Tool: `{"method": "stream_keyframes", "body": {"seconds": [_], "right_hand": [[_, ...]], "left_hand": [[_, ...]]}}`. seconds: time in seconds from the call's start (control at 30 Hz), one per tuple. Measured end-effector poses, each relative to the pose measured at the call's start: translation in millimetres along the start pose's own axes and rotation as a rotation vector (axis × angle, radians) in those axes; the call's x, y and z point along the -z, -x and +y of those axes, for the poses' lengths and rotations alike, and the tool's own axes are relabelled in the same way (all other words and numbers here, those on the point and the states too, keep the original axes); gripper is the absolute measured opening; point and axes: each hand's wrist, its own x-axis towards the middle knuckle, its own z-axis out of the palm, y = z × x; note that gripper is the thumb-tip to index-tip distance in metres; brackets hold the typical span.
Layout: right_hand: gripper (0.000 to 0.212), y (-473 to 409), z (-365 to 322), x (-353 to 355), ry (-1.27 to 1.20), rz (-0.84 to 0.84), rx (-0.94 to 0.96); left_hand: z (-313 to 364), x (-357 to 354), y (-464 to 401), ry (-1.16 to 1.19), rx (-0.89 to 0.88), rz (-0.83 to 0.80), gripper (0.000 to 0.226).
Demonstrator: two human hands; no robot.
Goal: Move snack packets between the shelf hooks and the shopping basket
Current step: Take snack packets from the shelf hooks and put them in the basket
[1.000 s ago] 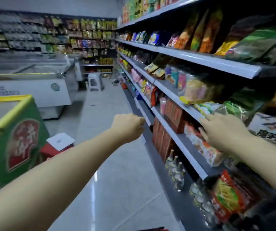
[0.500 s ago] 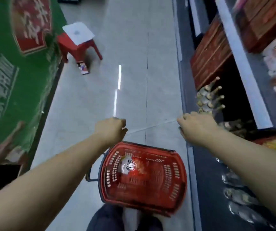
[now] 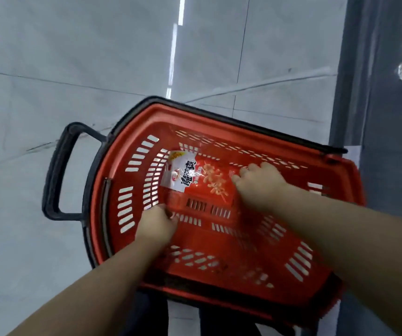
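Looking straight down into a red slotted shopping basket [image 3: 132, 166] on a grey tiled floor [image 3: 49, 69], both bare hands reach inside. A red and white snack packet [image 3: 196, 177] lies flat on the basket bottom toward its far wall. The right hand [image 3: 259, 184] rests fingers-down on the packet's right end. The left hand [image 3: 157, 221], curled closed, sits at the packet's near left corner; whether it pinches the packet is unclear.

head camera, steeply downward, close above basket [image 3: 340, 166]
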Motion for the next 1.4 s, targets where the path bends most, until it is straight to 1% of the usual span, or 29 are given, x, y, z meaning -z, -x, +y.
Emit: {"method": "stream_keyframes", "body": {"seconds": [0.13, 0.2, 0.27, 0.33, 0.4, 0.47, 0.53, 0.6, 0.63, 0.7, 0.73, 0.8, 0.87, 1.0, 1.07, 1.17, 1.23, 1.27, 1.33, 1.4], "right_hand": [[0.036, -86.7, -12.3, -61.9, -0.057, -0.028, -0.005], [0.037, -123.5, -22.0, -88.6, -0.151, -0.011, -0.016], [0.044, -157.0, -31.9, -112.2, -0.24, 0.011, -0.02], [0.053, -183.1, -41.1, -133.4, -0.239, 0.036, -0.035], [0.056, -199.5, -48.6, -152.0, -0.225, 0.041, -0.043], [0.059, -203.0, -55.7, -164.3, -0.244, 0.036, -0.07], [0.06, -202.9, -61.7, -170.0, -0.304, 0.015, -0.099], [0.054, -202.3, -66.8, -170.3, -0.347, -0.008, -0.039], [0.047, -202.0, -66.9, -168.4, -0.379, -0.018, -0.012], [0.034, -200.8, -60.6, -157.6, -0.536, 0.015, -0.054], [0.034, -201.4, -56.3, -153.4, -0.604, 0.056, -0.09], [0.043, -204.3, -50.9, -146.8, -0.662, 0.129, -0.154], [0.049, -208.3, -51.5, -142.6, -0.689, 0.137, -0.195], [0.038, -209.8, -55.2, -135.5, -0.804, 0.207, -0.252], [0.036, -203.7, -54.6, -131.5, -0.873, 0.19, -0.216], [0.038, -184.1, -49.4, -122.5, -0.952, 0.104, -0.193], [0.037, -166.3, -43.5, -113.4, -1.014, 0.093, -0.22], [0.033, -155.2, -40.0, -106.0, -1.027, 0.098, -0.225], [0.027, -129.3, -32.9, -88.2, -1.014, 0.125, -0.202], [0.025, -100.9, -25.9, -67.6, -1.028, 0.19, -0.19]], "left_hand": [[-0.3, -56.2, -91.8, 0.231, 0.166, -0.001, 0.038], [-2.3, -82.3, -126.8, 0.358, 0.248, -0.04, 0.039], [-3.4, -106.3, -154.1, 0.608, 0.343, -0.09, 0.038], [-7.2, -127.3, -179.8, 0.819, 0.43, -0.049, 0.038], [-7.9, -140.2, -199.0, 0.972, 0.485, -0.015, 0.031], [-5.1, -142.5, -205.4, 1.098, 0.547, 0.027, 0.027], [-8.5, -143.7, -206.7, 1.157, 0.592, 0.041, 0.025], [-15.8, -144.9, -202.4, 1.161, 0.648, 0.01, 0.026], [-18.5, -144.6, -199.8, 1.154, 0.673, -0.007, 0.028], [-22.6, -143.5, -200.7, 1.116, 0.697, -0.035, 0.03], [-23.2, -142.9, -203.4, 1.091, 0.703, -0.039, 0.03], [-22.0, -140.5, -208.6, 1.054, 0.734, -0.039, 0.031], [-21.7, -139.3, -211.5, 1.02, 0.753, -0.035, 0.033], [-19.9, -135.4, -204.9, 1.046, 0.75, -0.041, 0.031], [-18.8, -128.4, -194.7, 1.079, 0.744, -0.072, 0.029], [-14.1, -107.9, -171.0, 1.138, 0.724, -0.132, 0.022], [-7.5, -90.4, -150.2, 1.143, 0.672, -0.133, 0.017], [-5.4, -82.9, -140.9, 1.086, 0.616, -0.085, 0.017], [-2.0, -65.6, -121.5, 0.926, 0.428, 0.086, 0.018], [1.3, -41.0, -100.1, 0.784, 0.178, 0.239, 0.018]]}}
